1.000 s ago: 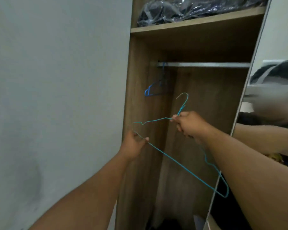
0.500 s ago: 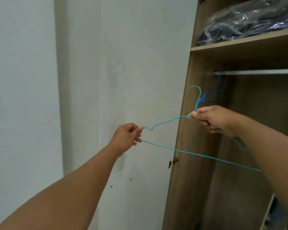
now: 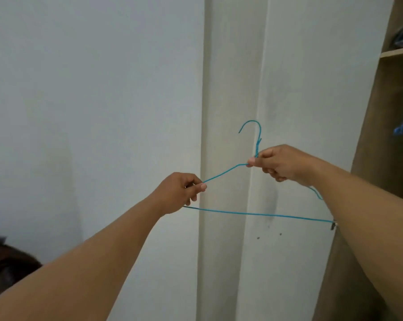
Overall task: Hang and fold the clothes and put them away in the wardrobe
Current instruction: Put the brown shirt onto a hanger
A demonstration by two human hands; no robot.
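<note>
Hanger wire, thin and blue [image 3: 254,213], hangs in the air between your two hands, held up in front of the pale wall [image 3: 91,89]. Your right hand [image 3: 281,164] pinches it at the neck, thumb and forefinger closed on the twisted stem right where the two shoulders meet; the hook rises straight up from your fingertips and curls over toward the left. The rest of that hand's fingers are curled under, below the pinch. Your left hand [image 3: 180,192] holds the hanger's left end, thumb and forefinger clamped where the sloping shoulder comes down from your right fingers, the other fingers folded into the palm. The long bottom bar leaves from just under your left hand and runs nearly level to the right, passing well below your right fingers until your right forearm hides its far end. The right shoulder of the wire slips out behind your right wrist and bends down there. Beyond your right hand, at the edge of view, stands the wooden wardrobe [image 3: 381,135], with a shelf [image 3: 397,53] high up and a blurred blue shape [image 3: 400,129] inside that you cannot make out clearly. A small metal hinge [image 3: 333,226] shows just beside your right forearm.
</note>
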